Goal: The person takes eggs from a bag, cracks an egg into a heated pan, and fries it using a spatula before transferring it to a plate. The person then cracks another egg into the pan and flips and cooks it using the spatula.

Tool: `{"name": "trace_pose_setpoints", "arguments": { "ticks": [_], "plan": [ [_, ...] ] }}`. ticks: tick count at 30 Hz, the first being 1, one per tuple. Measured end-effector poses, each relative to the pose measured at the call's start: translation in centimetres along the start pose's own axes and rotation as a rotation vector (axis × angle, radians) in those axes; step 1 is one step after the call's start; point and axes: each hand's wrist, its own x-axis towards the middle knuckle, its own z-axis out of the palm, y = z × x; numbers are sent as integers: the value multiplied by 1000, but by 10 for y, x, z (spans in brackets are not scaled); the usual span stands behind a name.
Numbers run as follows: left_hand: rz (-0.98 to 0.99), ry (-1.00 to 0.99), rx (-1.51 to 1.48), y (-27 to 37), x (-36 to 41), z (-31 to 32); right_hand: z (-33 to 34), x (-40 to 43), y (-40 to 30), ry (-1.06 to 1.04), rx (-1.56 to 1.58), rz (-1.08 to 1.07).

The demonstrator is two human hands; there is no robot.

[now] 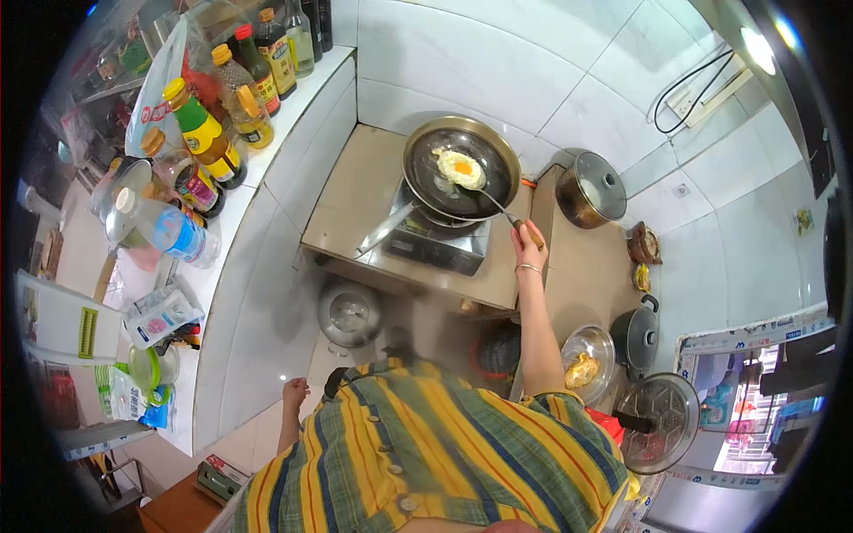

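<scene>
My right hand (pixel 528 245) grips the wooden handle of a metal spatula (pixel 496 201). The spatula's far end is at the edge of a fried egg (pixel 460 169) with a yellow yolk. That egg lies in a dark frying pan (pixel 426 193), whose metal handle points to the lower left. Beneath the pan is a steel gas stove (pixel 436 250) on a tiled counter. My left hand (pixel 295 393) hangs low beside my body, its fingers loosely curled and no object visible in it. Near my right elbow, a shiny round dish (pixel 603 343) contains a browned fried egg (pixel 582 370).
Several sauce and oil bottles (pixel 206 136) line the left ledge (pixel 266 206). On the right counter stand a lidded pot (pixel 592 190), a dark lidded pot (pixel 640 340) and a glass lid (pixel 673 433). A steel basin (pixel 350 310) sits below the stove counter.
</scene>
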Motion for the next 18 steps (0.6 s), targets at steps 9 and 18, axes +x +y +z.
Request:
{"name": "trace_pose_setpoints", "arguments": {
  "ticks": [9, 18],
  "plan": [
    [116, -12, 18, 15, 13, 5, 20, 1, -81, -322, -797, -551],
    [54, 21, 6, 8, 1, 15, 93, -73, -85, -947, -1426, -1073]
  ]
}}
